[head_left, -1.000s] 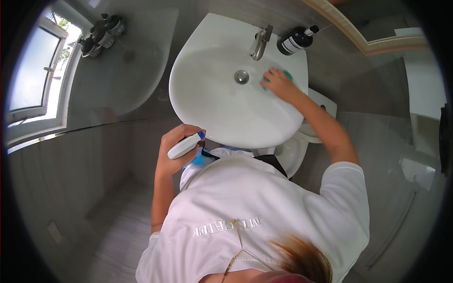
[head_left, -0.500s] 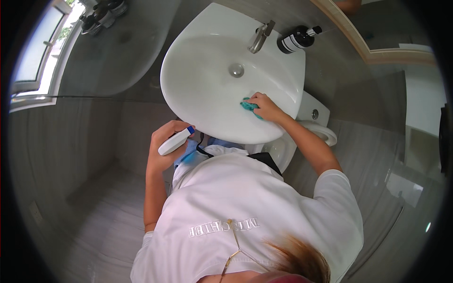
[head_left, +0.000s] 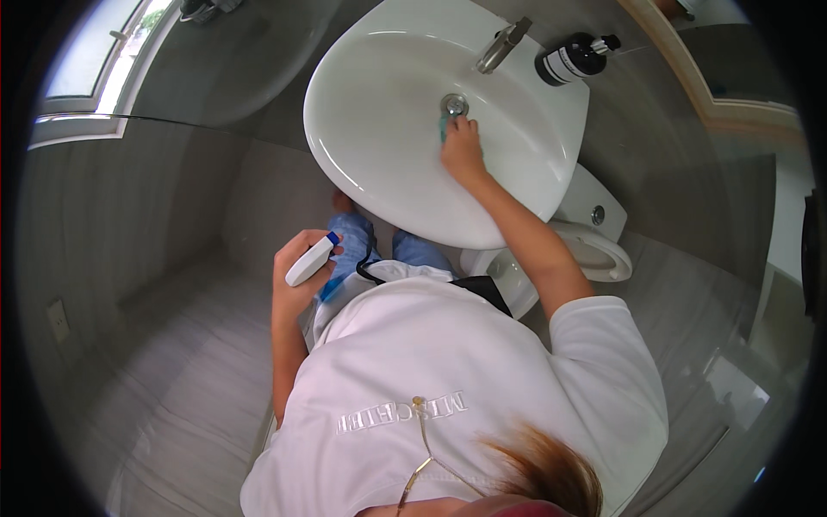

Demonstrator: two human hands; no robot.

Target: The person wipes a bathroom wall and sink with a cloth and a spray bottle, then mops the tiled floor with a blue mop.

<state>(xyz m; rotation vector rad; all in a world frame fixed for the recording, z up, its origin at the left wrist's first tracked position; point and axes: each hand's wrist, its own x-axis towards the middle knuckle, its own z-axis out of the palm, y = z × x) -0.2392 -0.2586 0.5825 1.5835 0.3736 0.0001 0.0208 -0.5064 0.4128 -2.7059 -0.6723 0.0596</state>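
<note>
Inside the white sink [head_left: 370, 129], my right hand [head_left: 465, 155] is closed on a green cloth [head_left: 444, 127], mostly covered by my fingers. The cloth lies against the basin beside the metal drain [head_left: 455, 105]. My left hand [head_left: 295, 276] is wrapped round a spray bottle, off the sink's near left side. Its white trigger head [head_left: 310, 261] with a blue nozzle shows above my fingers; a bit of blue [head_left: 331, 288] shows below, and the rest of the bottle is hidden by my hand.
A metal faucet [head_left: 504, 45] rises at the sink's back right. Next to it stands a dark pump bottle [head_left: 572, 59] with a white label. A white toilet [head_left: 593, 200] is right of the sink, and a framed mirror [head_left: 680, 69] hangs at the upper right.
My right hand and the green cloth have moved from the basin's near right side up and left to the drain. The view has shifted a little; my left hand still holds the spray bottle.
</note>
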